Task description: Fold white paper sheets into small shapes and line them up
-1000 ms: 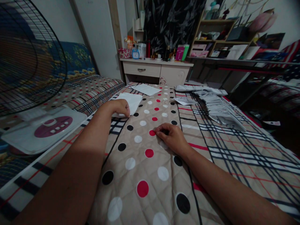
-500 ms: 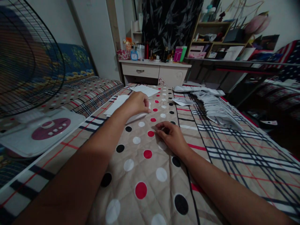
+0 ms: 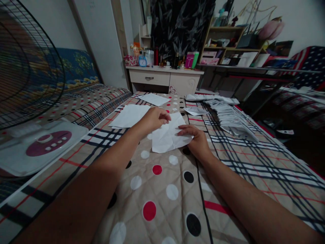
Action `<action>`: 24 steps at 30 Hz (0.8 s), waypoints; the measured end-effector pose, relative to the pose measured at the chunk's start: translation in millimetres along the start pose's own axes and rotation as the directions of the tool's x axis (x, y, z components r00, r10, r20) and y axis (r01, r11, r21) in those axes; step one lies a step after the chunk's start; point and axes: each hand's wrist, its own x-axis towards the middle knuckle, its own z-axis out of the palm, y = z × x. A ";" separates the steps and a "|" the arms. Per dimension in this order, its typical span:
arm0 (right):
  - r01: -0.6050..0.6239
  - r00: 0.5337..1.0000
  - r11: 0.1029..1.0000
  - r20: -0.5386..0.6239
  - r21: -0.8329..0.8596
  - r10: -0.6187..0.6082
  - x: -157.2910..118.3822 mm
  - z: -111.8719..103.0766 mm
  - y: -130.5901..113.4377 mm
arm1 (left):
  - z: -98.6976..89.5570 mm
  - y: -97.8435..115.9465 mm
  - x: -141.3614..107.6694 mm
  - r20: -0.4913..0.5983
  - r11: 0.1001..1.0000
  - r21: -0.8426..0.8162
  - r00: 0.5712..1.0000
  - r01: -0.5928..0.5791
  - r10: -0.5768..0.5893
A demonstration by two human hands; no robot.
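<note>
A creased white paper sheet (image 3: 169, 135) lies between my hands on the dotted bedspread (image 3: 162, 183). My left hand (image 3: 157, 118) is over the sheet's upper left part, its fingers curled together; what they pinch, if anything, is too small to tell. At the sheet's right edge, my right hand (image 3: 195, 137) grips it, thumb beneath and fingers on top. A stack of white sheets (image 3: 129, 116) lies left of my left hand, and another white sheet (image 3: 154, 99) is farther back. To the right are a folded paper piece (image 3: 196, 111) and a fanned row of folded papers (image 3: 228, 118).
A fan (image 3: 27, 64) stands at the left, above a white plastic lid with a purple panel (image 3: 49, 143). Behind the bed is a white dresser (image 3: 152, 77) with bottles on top. A shelf (image 3: 223, 45) stands at the back right.
The white sheet is now spread between my hands, where bare bedspread showed before. My left hand has moved slightly right and down, off the stack's side, and my right hand has taken the sheet's edge.
</note>
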 end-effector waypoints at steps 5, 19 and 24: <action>-0.136 0.988 0.990 -0.063 0.045 0.138 9.9 -16.7 22.2 | -5.6 -26.2 -3.8 0.159 0.996 0.080 0.986 0.040 -0.052; -0.128 0.943 0.984 -0.292 0.123 0.159 10.3 -15.9 4.8 | 0.8 -38.1 -6.5 0.232 0.984 -0.178 0.970 -0.027 0.068; -0.198 0.935 0.962 -0.259 0.188 0.243 10.8 -16.3 2.7 | 18.7 -46.8 -4.7 0.015 0.929 -0.358 0.995 0.094 -0.095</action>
